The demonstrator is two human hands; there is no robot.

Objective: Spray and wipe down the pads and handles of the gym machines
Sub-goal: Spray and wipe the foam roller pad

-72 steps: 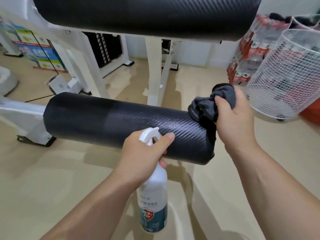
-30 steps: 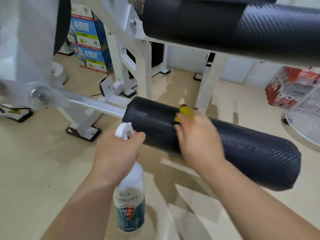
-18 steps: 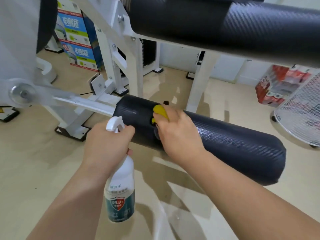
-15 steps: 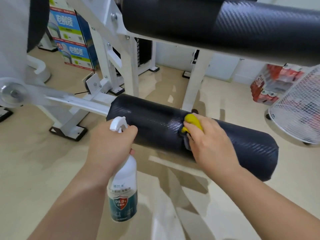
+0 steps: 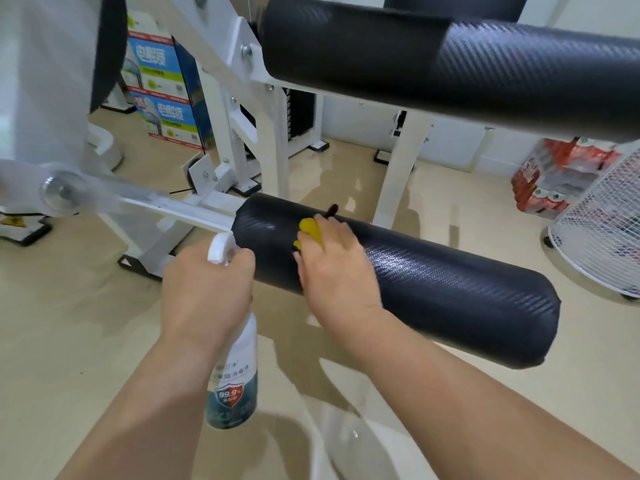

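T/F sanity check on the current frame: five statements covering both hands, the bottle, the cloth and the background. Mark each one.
1. The left hand grips the spray bottle. True.
2. The right hand is empty. False: it holds a cloth, yellow where it shows, against the lower roller pad.
3. The spray bottle stands on the floor. False: the left hand holds it up in the air, beside the pad's left end.
4. A white wire fan guard is at the right edge. True.
5. Printed boxes are stacked at the upper left, behind the white frame. True.
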